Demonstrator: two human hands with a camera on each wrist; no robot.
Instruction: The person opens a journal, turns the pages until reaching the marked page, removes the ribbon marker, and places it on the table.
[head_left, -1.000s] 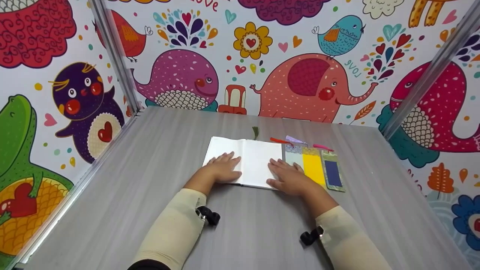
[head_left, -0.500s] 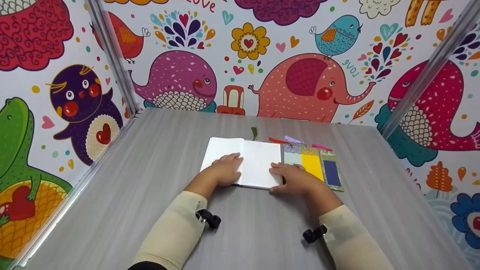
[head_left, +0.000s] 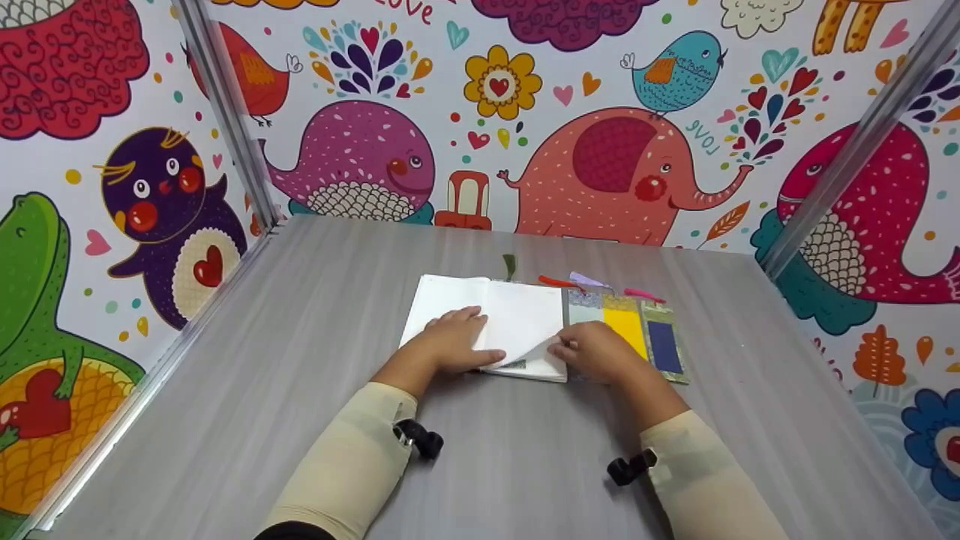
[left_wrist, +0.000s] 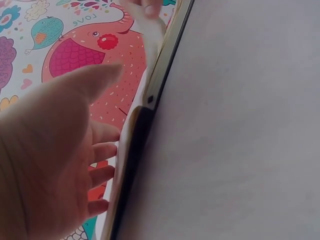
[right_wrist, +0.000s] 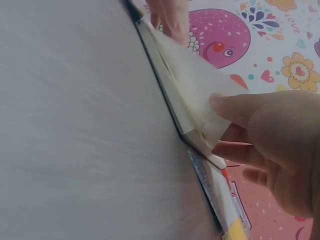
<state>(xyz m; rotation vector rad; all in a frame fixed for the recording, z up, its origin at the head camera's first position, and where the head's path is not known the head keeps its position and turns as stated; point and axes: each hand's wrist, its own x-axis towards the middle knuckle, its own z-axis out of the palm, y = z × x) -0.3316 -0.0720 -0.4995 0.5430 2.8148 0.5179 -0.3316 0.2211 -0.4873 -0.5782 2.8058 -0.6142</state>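
Observation:
An open book [head_left: 448,296] with blank white pages lies on the table. My left hand [head_left: 446,343] rests flat on its left page, thumb reaching across the gutter. With thumb and fingers my right hand [head_left: 596,349] pinches the lower right corner of a page [right_wrist: 192,75], which curls up off the stack. Under that raised corner a small grey-green patterned patch [head_left: 516,364] shows; most of it is hidden. A green tassel [head_left: 509,266] sticks out past the book's top edge. In the left wrist view, the fingers of my left hand [left_wrist: 55,150] lie straight over the book's edge.
Right of the book, bookmarks lie side by side: a pale one [head_left: 584,309], a yellow one [head_left: 624,330] and a green one with a blue panel [head_left: 665,347]. Red [head_left: 559,283], lilac and pink tassels extend from their tops. Cartoon-printed walls [head_left: 420,75] stand behind the grey table [head_left: 495,465].
My right hand went from lying flat on the right page to its edge, then pinched and raised the page corner. The left thumb spread rightward; the grey-green patch came into view.

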